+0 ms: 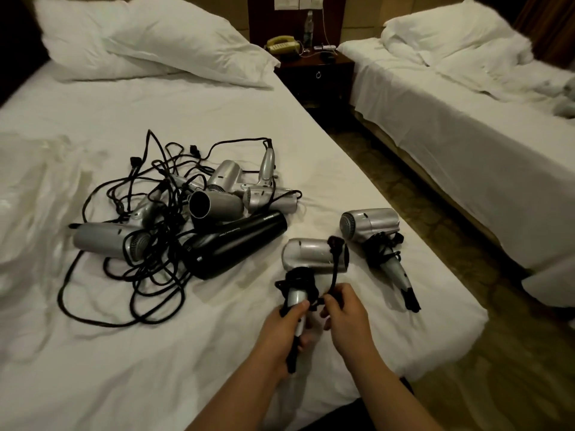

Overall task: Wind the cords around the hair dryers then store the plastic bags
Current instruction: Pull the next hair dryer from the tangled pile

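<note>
A silver hair dryer (312, 254) is held over the near right part of the bed. My left hand (287, 325) grips its handle, which has black cord (300, 279) wound around it. My right hand (342, 306) pinches the cord's loose end, and the plug sticks up beside the dryer's barrel. To the right lies another silver dryer (370, 223) with its cord wrapped round the handle. A pile of several silver dryers (217, 203) and one black dryer (236, 244) lies in tangled black cords (149, 269) mid-bed.
The white bed (124, 368) has pillows (140, 42) at its head. A dark nightstand (314, 73) with a telephone stands between this bed and a second white bed (451, 119) on the right. A floor aisle runs between them.
</note>
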A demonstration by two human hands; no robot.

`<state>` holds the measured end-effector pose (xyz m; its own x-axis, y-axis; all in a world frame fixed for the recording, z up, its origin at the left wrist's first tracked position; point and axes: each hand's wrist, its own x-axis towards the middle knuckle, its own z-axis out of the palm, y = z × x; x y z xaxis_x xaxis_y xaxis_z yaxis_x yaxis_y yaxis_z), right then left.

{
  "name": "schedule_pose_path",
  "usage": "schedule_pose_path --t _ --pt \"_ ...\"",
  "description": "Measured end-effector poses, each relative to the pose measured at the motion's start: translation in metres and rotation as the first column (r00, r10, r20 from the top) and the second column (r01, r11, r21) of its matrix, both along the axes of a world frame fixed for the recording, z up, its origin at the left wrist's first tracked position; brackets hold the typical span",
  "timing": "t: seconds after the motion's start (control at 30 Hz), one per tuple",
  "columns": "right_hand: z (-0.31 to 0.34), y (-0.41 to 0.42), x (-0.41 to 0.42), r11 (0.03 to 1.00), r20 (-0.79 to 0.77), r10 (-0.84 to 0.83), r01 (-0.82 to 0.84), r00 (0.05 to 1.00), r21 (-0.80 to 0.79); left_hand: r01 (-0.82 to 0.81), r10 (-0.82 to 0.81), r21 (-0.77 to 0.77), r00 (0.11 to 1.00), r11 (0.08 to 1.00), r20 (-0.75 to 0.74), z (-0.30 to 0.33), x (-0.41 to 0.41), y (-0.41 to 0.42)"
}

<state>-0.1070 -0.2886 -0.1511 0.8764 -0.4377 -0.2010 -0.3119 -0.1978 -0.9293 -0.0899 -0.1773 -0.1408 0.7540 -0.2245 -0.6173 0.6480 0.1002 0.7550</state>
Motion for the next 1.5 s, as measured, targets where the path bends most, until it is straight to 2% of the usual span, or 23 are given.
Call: schedule_pose_path --t 0.1,0.23,0.37,0.47,0.53,0.6,0.67,0.77,0.93,1.0,1.07,1.1,1.23,1.4,1.47,1.5 --pt "0.011 0.018 -0.004 0.988 0.089 -0.023 0.009 0.996 0.153 -0.022 0.026 -0.046 0.997 0.999 0.078 0.009 -0.008 0.021" --pt "0.025 0.042 -0.007 0.975 0.196 -0.059 0.014 0.979 0.22 -0.088 0.104 -0.106 0.981 0.99 0.162 0.022 -0.015 0.046" --pt "0.032 0.065 -0.005 0.914 0.139 -0.224 0.158 0.965 0.373 -0.149 0.172 -0.125 0.965 0.981 0.196 0.029 -0.026 0.062" --pt "0.036 0.077 -0.007 0.883 0.115 -0.274 0.202 0.955 0.424 -0.182 0.195 -0.079 0.952 0.98 0.236 0.031 -0.036 0.072" --pt "0.042 0.083 -0.013 0.898 0.146 -0.27 0.194 0.952 0.395 -0.212 0.217 -0.048 0.942 0.976 0.258 0.032 -0.039 0.077" --pt "0.047 0.088 -0.022 0.949 0.21 -0.213 0.151 0.954 0.277 -0.243 0.236 -0.007 0.934 0.97 0.268 0.034 -0.037 0.08" --pt "0.05 0.092 -0.03 0.981 0.266 -0.145 0.103 0.953 0.167 -0.267 0.251 0.031 0.934 0.963 0.253 0.035 -0.035 0.079" --pt "0.053 0.096 -0.037 0.994 0.31 -0.064 0.034 0.949 0.101 -0.287 0.267 0.075 0.942 0.955 0.204 0.036 -0.034 0.078" --pt "0.053 0.093 -0.031 0.996 0.266 0.084 -0.08 0.96 -0.024 -0.232 0.211 0.213 0.97 0.949 0.118 0.03 -0.032 0.085" --pt "0.049 0.09 -0.029 0.992 0.202 0.119 -0.109 0.972 -0.062 -0.208 0.207 0.17 0.978 0.963 0.024 0.026 -0.033 0.085" --pt "0.042 0.09 -0.031 0.988 0.145 0.15 -0.142 0.978 -0.067 -0.211 0.216 0.055 0.973 0.976 -0.086 0.023 -0.038 0.086" --pt "0.038 0.09 -0.033 0.985 0.12 0.166 -0.16 0.979 -0.058 -0.202 0.205 0.042 0.974 0.979 -0.095 0.018 -0.04 0.086" --pt "0.029 0.091 -0.034 0.973 0.072 0.228 -0.226 0.971 -0.043 -0.121 0.127 0.209 0.992 0.97 -0.013 0.001 -0.047 0.089" --pt "0.029 0.093 -0.028 0.946 0.053 0.312 -0.306 0.949 -0.103 -0.048 0.074 0.371 0.996 0.927 -0.057 -0.011 -0.041 0.096" --pt "0.034 0.095 -0.024 0.935 0.051 0.338 -0.329 0.94 -0.129 -0.043 0.036 0.467 0.999 0.883 0.024 -0.017 -0.039 0.099" --pt "0.037 0.096 -0.021 0.931 0.055 0.347 -0.337 0.936 -0.139 -0.032 -0.031 0.561 0.994 0.827 0.101 -0.021 -0.04 0.1"
